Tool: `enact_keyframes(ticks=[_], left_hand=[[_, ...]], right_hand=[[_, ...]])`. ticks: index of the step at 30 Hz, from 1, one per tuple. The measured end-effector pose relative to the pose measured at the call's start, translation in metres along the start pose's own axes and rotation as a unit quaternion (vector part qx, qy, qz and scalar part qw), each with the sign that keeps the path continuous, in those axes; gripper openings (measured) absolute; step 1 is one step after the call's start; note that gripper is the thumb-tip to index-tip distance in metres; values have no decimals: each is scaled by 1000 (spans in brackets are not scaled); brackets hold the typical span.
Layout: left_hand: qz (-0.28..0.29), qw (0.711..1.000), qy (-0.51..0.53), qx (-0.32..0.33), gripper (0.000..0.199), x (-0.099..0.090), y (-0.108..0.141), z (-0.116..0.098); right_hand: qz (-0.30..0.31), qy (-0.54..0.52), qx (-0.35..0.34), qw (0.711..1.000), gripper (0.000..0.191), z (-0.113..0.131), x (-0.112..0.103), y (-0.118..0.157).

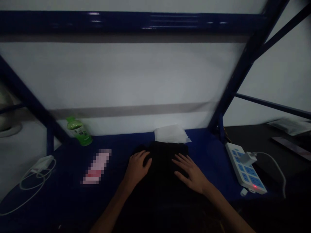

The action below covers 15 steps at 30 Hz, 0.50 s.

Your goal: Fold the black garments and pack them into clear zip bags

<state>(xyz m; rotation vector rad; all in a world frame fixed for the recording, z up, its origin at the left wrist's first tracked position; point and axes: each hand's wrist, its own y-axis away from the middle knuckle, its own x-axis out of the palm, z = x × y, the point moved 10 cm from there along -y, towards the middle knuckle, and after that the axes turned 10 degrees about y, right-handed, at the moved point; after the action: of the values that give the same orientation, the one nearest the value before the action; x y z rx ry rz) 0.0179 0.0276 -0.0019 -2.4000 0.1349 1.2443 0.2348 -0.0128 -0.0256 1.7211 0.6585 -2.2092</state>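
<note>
2 hands (139,166) (193,174) splayed on 1 black cloth (161,166); 1 bottle (79,132), 1 power strip (247,174).

The left hand (139,165) lies palm-down, unclenched, aimed toward one o'clock. The right hand (193,174), likewise, aims toward ten.

One head-worn camera looks forward and down — close above the left hand (139,165) and right hand (193,173), low in view — across the blue tabletop (202,152) to the white wall (141,74), blue crossbar (121,22) spanning the top.
</note>
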Motion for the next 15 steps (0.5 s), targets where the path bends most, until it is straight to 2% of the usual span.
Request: enact_keyframes(ticks=[3, 8, 12, 15], left_hand=[[-12, 1000, 18, 16, 28, -1, -44, -7], [-15, 999, 36, 17, 30, 28, -108, -11], [-9, 999, 50, -2, 20, 57, -129, -5], [-12, 998, 60, -33, 16, 66, -132, 6]], right_hand=[[-7, -6, 0, 1000, 53, -1, 0, 0], [-6, -19, -4, 1000, 59, -3, 2, 1], [20, -23, -13, 999, 75, -5, 9, 0], [27, -29, -16, 999, 84, -6, 11, 0]])
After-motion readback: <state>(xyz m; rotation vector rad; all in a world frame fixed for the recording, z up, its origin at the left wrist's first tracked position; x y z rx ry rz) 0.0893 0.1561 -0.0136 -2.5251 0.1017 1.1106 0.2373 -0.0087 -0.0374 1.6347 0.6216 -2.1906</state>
